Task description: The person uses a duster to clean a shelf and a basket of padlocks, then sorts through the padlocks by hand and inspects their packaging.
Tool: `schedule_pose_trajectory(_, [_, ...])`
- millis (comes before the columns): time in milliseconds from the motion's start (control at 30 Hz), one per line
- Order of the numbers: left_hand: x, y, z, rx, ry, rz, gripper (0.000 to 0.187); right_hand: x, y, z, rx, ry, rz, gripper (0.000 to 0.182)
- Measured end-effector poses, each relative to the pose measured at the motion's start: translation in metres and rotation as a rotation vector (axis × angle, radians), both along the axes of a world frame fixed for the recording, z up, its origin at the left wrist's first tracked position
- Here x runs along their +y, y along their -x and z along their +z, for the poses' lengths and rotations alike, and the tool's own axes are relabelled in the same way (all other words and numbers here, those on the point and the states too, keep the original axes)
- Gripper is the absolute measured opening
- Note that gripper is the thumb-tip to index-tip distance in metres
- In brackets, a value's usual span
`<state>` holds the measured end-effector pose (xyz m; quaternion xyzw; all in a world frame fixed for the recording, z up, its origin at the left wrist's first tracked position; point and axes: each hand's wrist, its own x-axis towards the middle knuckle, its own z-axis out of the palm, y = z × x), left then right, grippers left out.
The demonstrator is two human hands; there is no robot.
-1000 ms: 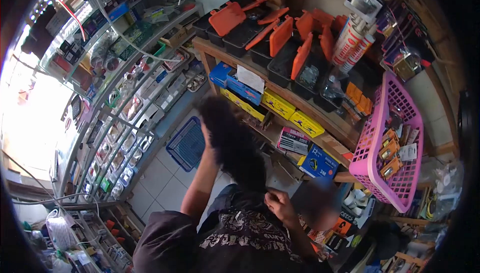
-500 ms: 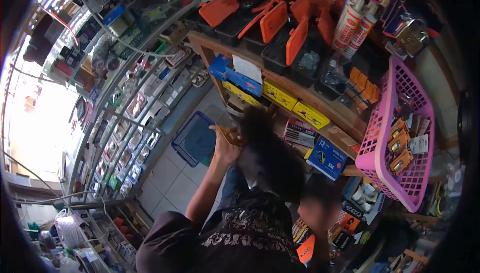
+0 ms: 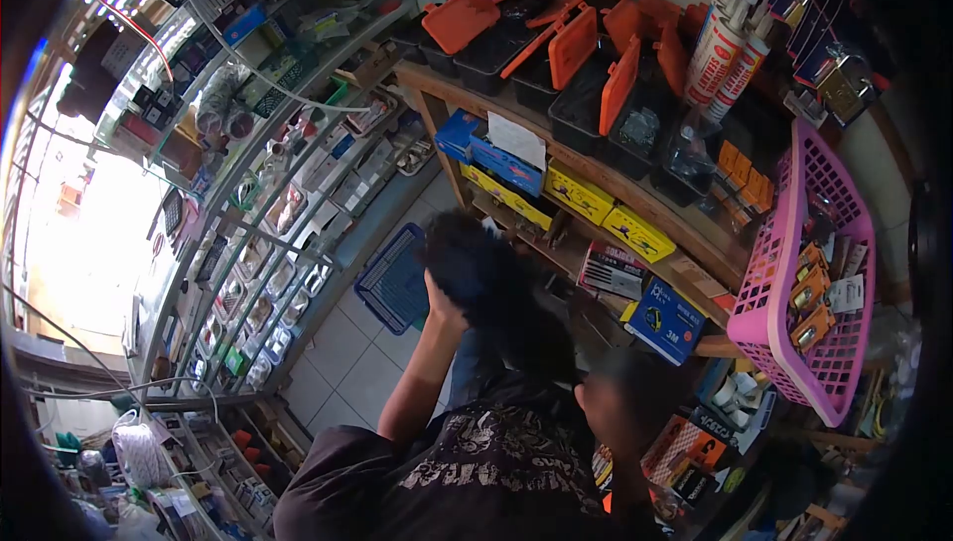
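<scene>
My left hand (image 3: 445, 309) is raised above the floor, its fingers mostly hidden behind a dark fluffy duster (image 3: 506, 293). The small yellow-brown packet seen in that hand a moment earlier is covered by the duster now. My right hand (image 3: 604, 410), blurred and partly in shadow, grips the duster near its lower right end. The duster slants from the right hand up to the left hand. Below and beyond the left hand, a blue plastic basket (image 3: 363, 292) rests on the tiled floor.
A wooden shelf (image 3: 422, 94) holds black bins with orange lids (image 3: 573, 48), sealant tubes (image 3: 717, 50) and yellow boxes (image 3: 579, 192). At right hangs a pink basket (image 3: 751, 328) containing orange-packaged items. A glass display rack (image 3: 268, 273) lines the left, above floor tiles (image 3: 367, 382).
The duster has swung left and now covers the front of my left hand and the packet. My right hand has shifted slightly left. The whole view has moved a little.
</scene>
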<state>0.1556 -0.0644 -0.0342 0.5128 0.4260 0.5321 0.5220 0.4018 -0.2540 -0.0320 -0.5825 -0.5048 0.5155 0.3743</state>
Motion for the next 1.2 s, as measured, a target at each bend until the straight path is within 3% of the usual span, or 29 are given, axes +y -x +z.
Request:
schedule_pose_trajectory(67, [-0.003, -0.003, 0.031, -1.134, 0.522, -0.227, 0.075, 0.0, -0.003, -0.013, 0.024, 0.067, 0.015, 0.027])
schedule_pose_trajectory(200, [0.024, 0.013, -0.023, -0.976, 0.394, -0.186, 0.088, 0.002, 0.009, -0.009, 0.093, 0.037, 0.064, 0.023])
schedule_pose_trajectory(333, [0.01, -0.007, 0.038, -1.045, 0.449, -0.205, 0.083, 0.0, 0.001, -0.012, 0.092, 0.022, -0.028, 0.021])
schedule_pose_trajectory(400, [0.013, -0.011, 0.034, -0.955, 0.457, -0.18, 0.092, -0.001, -0.001, -0.017, 0.083, 0.042, 0.078, 0.023])
schedule_pose_trajectory(500, [0.032, -0.006, -0.009, -1.753, 0.258, -0.539, 0.095, -0.003, -0.001, -0.018, 0.077, 0.003, -0.022, 0.024])
schedule_pose_trajectory(533, [0.032, -0.01, -0.002, -1.753, 0.266, -0.546, 0.095, -0.005, -0.002, -0.02, 0.064, -0.03, -0.115, 0.025])
schedule_pose_trajectory(600, [0.024, -0.02, 0.028, -1.039, 0.4, -0.317, 0.087, -0.008, -0.004, -0.009, 0.087, 0.002, -0.038, 0.023])
schedule_pose_trajectory(633, [0.021, -0.023, 0.043, -0.975, 0.496, -0.115, 0.087, -0.007, -0.005, -0.005, 0.114, 0.027, 0.044, 0.022])
schedule_pose_trajectory(733, [0.018, -0.033, 0.071, -0.998, 0.402, -0.222, 0.084, -0.011, -0.01, -0.02, 0.057, -0.097, -0.092, 0.018])
schedule_pose_trajectory(833, [0.027, -0.036, 0.049, -1.024, 0.522, -0.245, 0.078, -0.014, -0.009, -0.015, 0.085, -0.028, -0.085, 0.016])
schedule_pose_trajectory(867, [0.041, -0.024, 0.007, -1.287, 0.279, -0.633, 0.083, -0.015, -0.009, -0.016, 0.089, 0.003, -0.022, 0.015])
schedule_pose_trajectory(933, [0.038, -0.034, 0.017, -1.387, 0.273, -0.56, 0.084, -0.016, -0.013, -0.023, 0.091, -0.018, -0.069, 0.015])
schedule_pose_trajectory(1000, [0.026, -0.052, 0.043, -1.005, 0.452, -0.291, 0.081, -0.018, -0.015, -0.032, 0.196, 0.05, -0.12, 0.016])
schedule_pose_trajectory(1033, [0.023, -0.052, 0.045, -0.982, 0.499, -0.301, 0.081, -0.017, -0.018, -0.028, 0.196, 0.04, -0.131, 0.016])
schedule_pose_trajectory(1067, [0.026, -0.055, 0.043, -1.307, 0.268, -0.601, 0.085, -0.015, -0.021, -0.02, 0.202, 0.054, -0.135, 0.018])
schedule_pose_trajectory(1133, [0.017, -0.06, 0.058, -1.081, 0.453, -0.331, 0.081, -0.012, -0.022, -0.015, 0.209, 0.057, -0.155, 0.019])
schedule_pose_trajectory(1200, [0.016, -0.061, 0.054, -1.025, 0.521, -0.285, 0.078, -0.014, -0.018, -0.012, 0.104, 0.032, -0.097, 0.021])
